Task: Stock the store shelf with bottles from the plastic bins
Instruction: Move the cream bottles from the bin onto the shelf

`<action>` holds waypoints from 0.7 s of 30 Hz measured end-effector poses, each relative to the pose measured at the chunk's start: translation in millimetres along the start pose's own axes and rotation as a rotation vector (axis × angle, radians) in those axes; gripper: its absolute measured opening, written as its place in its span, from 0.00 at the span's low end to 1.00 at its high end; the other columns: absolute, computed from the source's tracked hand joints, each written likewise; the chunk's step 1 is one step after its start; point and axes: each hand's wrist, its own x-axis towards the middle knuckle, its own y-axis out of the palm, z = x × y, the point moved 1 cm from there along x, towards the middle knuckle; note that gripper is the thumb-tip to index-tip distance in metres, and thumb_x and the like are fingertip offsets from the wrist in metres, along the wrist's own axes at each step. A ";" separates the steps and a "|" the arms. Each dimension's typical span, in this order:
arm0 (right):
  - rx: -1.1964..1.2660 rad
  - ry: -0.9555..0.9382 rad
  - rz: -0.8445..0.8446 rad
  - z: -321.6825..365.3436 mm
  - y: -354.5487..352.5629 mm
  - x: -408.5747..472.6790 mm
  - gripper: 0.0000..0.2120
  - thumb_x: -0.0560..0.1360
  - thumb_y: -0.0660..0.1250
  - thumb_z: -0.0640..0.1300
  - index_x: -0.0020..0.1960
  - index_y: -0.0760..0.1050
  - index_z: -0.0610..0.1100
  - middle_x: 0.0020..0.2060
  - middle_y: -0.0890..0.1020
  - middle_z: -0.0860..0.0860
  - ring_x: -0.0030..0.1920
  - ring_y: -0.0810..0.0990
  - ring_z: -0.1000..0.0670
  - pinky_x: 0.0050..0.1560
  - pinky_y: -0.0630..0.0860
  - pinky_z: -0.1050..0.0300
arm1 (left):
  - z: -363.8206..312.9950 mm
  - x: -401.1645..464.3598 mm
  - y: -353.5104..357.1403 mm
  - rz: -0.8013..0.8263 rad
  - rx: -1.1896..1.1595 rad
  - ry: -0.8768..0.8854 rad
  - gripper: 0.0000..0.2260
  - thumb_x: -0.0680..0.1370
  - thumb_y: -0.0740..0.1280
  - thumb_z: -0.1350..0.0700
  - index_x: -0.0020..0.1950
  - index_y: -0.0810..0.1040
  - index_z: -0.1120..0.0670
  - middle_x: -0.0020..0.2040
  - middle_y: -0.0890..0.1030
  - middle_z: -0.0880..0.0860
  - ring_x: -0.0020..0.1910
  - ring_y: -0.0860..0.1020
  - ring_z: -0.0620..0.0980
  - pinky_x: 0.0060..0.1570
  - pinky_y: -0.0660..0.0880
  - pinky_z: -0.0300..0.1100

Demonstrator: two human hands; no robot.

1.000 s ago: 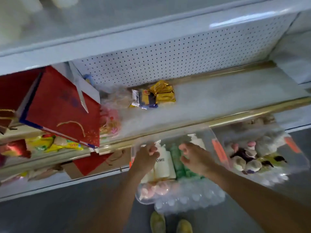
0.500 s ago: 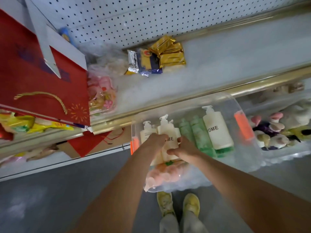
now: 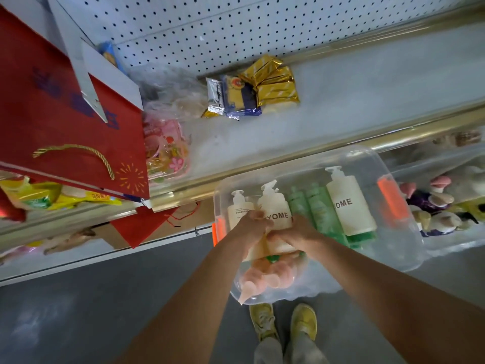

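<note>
A clear plastic bin sits below the shelf edge, holding several bottles. Both hands are inside it around a cream pump bottle lettered "HOME". My left hand grips its left side and my right hand grips its lower right side. A smaller cream pump bottle lies to its left. Two green bottles and another cream "HOME" bottle lie to the right. Pink round items lie at the near end of the bin. The white shelf runs above, with a brass front rail.
Gold and blue packets lie at the back of the shelf by the pegboard. A red gift bag and a pink packet stand at the left. A second clear bin with small toys sits to the right. My yellow shoes stand on the grey floor.
Both hands reached into the bin and closed around the cream "HOME" bottle. The view has tilted down and drawn closer to the bin.
</note>
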 end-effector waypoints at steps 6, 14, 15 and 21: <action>0.116 -0.055 0.128 12.3 -25.3 -40.5 0.27 0.61 0.80 0.43 0.57 0.76 0.47 0.48 0.85 0.49 0.49 0.83 0.47 0.49 0.82 0.50 | -2.1 -33.8 -8.0 0.096 -0.204 0.039 0.25 0.75 0.66 0.66 0.68 0.67 0.46 0.58 0.81 0.52 0.53 0.81 0.55 0.51 0.80 0.54; 0.067 -0.300 0.216 62.1 -41.3 -113.9 0.29 0.61 0.79 0.36 0.58 0.74 0.50 0.49 0.85 0.53 0.50 0.84 0.51 0.51 0.82 0.50 | -64.9 -90.7 -44.8 -0.027 -0.209 0.333 0.19 0.74 0.73 0.49 0.63 0.75 0.47 0.55 0.82 0.56 0.52 0.82 0.55 0.44 0.82 0.54; 0.056 -0.330 0.204 69.6 -42.2 -123.4 0.31 0.61 0.80 0.37 0.60 0.74 0.48 0.51 0.84 0.52 0.52 0.83 0.51 0.54 0.81 0.49 | -73.9 -100.6 -49.9 -0.042 -0.187 0.381 0.16 0.72 0.75 0.50 0.59 0.77 0.46 0.54 0.83 0.56 0.50 0.83 0.55 0.42 0.82 0.53; 0.031 -0.517 0.160 113.5 -54.6 -178.3 0.37 0.61 0.80 0.37 0.65 0.68 0.50 0.55 0.81 0.51 0.54 0.80 0.51 0.51 0.80 0.53 | -114.8 -171.1 -73.8 -0.066 -0.161 0.661 0.15 0.68 0.78 0.54 0.52 0.82 0.45 0.50 0.84 0.48 0.45 0.85 0.48 0.37 0.81 0.44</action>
